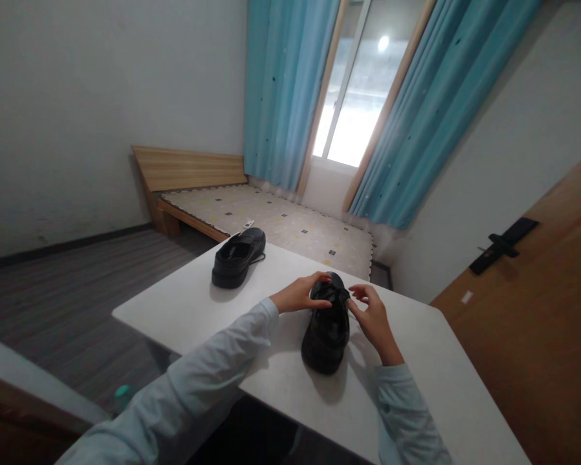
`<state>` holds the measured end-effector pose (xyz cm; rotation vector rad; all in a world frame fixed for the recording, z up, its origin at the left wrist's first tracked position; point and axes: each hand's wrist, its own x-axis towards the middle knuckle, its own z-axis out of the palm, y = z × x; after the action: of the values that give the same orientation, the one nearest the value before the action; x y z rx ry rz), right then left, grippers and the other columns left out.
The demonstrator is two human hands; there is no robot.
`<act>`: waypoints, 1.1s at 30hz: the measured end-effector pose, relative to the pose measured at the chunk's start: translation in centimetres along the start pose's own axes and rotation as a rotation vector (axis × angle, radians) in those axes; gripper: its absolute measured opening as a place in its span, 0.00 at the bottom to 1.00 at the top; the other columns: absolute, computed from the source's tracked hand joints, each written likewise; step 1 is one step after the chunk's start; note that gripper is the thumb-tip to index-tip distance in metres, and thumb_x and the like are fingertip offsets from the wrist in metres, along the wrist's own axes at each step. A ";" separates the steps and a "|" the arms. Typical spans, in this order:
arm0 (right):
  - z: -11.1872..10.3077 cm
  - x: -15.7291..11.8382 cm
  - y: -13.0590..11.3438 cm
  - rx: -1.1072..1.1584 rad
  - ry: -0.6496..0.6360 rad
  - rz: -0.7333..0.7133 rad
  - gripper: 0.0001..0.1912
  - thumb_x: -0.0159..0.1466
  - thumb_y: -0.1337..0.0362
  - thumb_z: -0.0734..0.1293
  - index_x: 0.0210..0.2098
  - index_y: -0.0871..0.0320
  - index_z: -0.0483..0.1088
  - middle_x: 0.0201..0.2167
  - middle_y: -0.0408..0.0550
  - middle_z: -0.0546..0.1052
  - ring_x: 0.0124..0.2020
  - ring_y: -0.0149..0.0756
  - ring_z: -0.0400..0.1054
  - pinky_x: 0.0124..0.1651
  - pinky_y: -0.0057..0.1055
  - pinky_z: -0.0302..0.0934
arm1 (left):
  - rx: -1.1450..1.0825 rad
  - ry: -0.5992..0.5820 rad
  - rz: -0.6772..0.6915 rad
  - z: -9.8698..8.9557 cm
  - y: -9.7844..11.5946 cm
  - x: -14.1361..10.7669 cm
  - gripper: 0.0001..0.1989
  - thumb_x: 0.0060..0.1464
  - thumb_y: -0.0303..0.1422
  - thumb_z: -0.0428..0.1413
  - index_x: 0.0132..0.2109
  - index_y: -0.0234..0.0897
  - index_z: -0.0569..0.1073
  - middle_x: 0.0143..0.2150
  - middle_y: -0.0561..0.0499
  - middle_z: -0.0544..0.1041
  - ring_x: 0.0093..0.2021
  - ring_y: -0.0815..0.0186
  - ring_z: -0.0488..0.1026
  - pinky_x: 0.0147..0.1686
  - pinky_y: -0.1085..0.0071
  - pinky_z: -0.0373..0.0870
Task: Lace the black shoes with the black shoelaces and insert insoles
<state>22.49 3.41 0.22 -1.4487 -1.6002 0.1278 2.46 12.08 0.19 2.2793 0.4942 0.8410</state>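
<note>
A black lace-up shoe (pixel 325 342) stands on the white table, heel toward me and toe pointing away. My left hand (pixel 300 294) grips its upper from the left, thumb by the tongue and fingers nearer the toe. On the other side, my right hand (pixel 372 316) has its thumb and index finger closed at the black shoelace (pixel 339 294), beside what looks like a bow. Exactly how the lace runs between the fingers is too dark to see. A second black shoe (pixel 237 258) stands apart at the far left of the table, a lace end trailing on its right.
The white table (pixel 184 323) has its front edge close to me. Behind it is a bed (pixel 290 219) with a patterned mattress and a small white object (pixel 248 225) at its near edge. A wooden door (pixel 537 310) stands at the right, and blue curtains (pixel 290 90) flank the window.
</note>
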 end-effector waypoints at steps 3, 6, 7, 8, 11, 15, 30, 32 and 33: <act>0.2 0.0 0.5 -0.065 -0.004 -0.025 0.09 0.56 0.63 0.65 0.36 0.58 0.68 0.34 0.49 0.69 0.36 0.40 0.64 0.41 0.40 0.62 | 0.003 0.002 -0.004 0.0 0.0 0.0 0.31 0.47 0.42 0.61 0.56 0.37 0.62 0.55 0.44 0.70 0.55 0.60 0.68 0.55 0.64 0.63; 0.4 -0.1 0.7 -0.098 0.028 -0.023 0.08 0.58 0.60 0.63 0.33 0.58 0.69 0.33 0.50 0.69 0.36 0.41 0.65 0.41 0.41 0.62 | 0.000 -0.002 -0.013 0.0 -0.1 0.1 0.31 0.47 0.42 0.60 0.56 0.37 0.61 0.55 0.43 0.70 0.55 0.60 0.67 0.55 0.63 0.62; 0.4 -0.1 0.7 -0.099 0.039 -0.016 0.09 0.59 0.59 0.63 0.31 0.58 0.69 0.33 0.50 0.69 0.37 0.42 0.65 0.40 0.41 0.62 | 0.000 -0.002 -0.013 0.1 -0.1 0.1 0.31 0.47 0.42 0.60 0.56 0.37 0.61 0.56 0.43 0.69 0.55 0.60 0.67 0.55 0.63 0.62; 0.3 -0.1 0.7 -0.092 0.049 -0.008 0.10 0.59 0.57 0.64 0.30 0.58 0.70 0.32 0.50 0.69 0.37 0.42 0.65 0.40 0.41 0.63 | 0.002 -0.001 -0.011 0.1 -0.2 0.1 0.31 0.47 0.42 0.60 0.56 0.37 0.61 0.56 0.43 0.69 0.56 0.59 0.67 0.55 0.63 0.62; 0.1 0.0 0.5 -0.019 0.078 0.022 0.12 0.58 0.54 0.65 0.28 0.57 0.70 0.31 0.49 0.69 0.36 0.41 0.66 0.40 0.40 0.64 | 0.005 0.001 -0.009 0.1 -0.3 0.1 0.31 0.47 0.43 0.60 0.56 0.37 0.61 0.56 0.43 0.69 0.56 0.59 0.67 0.55 0.63 0.62; -0.2 0.1 -0.1 0.111 0.128 0.054 0.14 0.58 0.52 0.66 0.27 0.57 0.69 0.33 0.48 0.71 0.37 0.39 0.67 0.42 0.40 0.65 | 0.003 0.006 -0.004 0.1 -0.3 0.0 0.31 0.47 0.43 0.60 0.56 0.37 0.62 0.56 0.43 0.69 0.56 0.59 0.67 0.56 0.63 0.62; -0.6 -0.1 -0.4 -0.280 0.061 -0.077 0.14 0.65 0.55 0.58 0.29 0.57 0.65 0.33 0.46 0.67 0.27 0.33 0.64 0.36 0.35 0.58 | 0.008 0.004 -0.015 0.0 -0.2 0.1 0.32 0.47 0.43 0.60 0.56 0.37 0.62 0.56 0.42 0.69 0.56 0.58 0.67 0.56 0.62 0.61; -0.8 -0.1 -0.1 -0.403 0.024 -0.108 0.15 0.65 0.54 0.57 0.30 0.57 0.67 0.33 0.47 0.67 0.28 0.34 0.64 0.37 0.35 0.57 | 0.011 0.001 -0.016 0.0 -0.2 0.0 0.32 0.47 0.43 0.60 0.57 0.36 0.61 0.56 0.42 0.69 0.56 0.58 0.67 0.56 0.62 0.61; -0.9 -0.1 0.0 -0.444 0.010 -0.120 0.16 0.65 0.53 0.57 0.30 0.57 0.68 0.34 0.47 0.68 0.29 0.35 0.64 0.37 0.36 0.56 | 0.013 -0.001 -0.016 0.0 -0.1 0.0 0.32 0.47 0.42 0.60 0.57 0.36 0.61 0.56 0.41 0.69 0.56 0.58 0.67 0.56 0.62 0.61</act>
<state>23.08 2.90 0.63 -1.6724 -1.7750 -0.3232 2.44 12.18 0.09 2.2842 0.5180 0.8313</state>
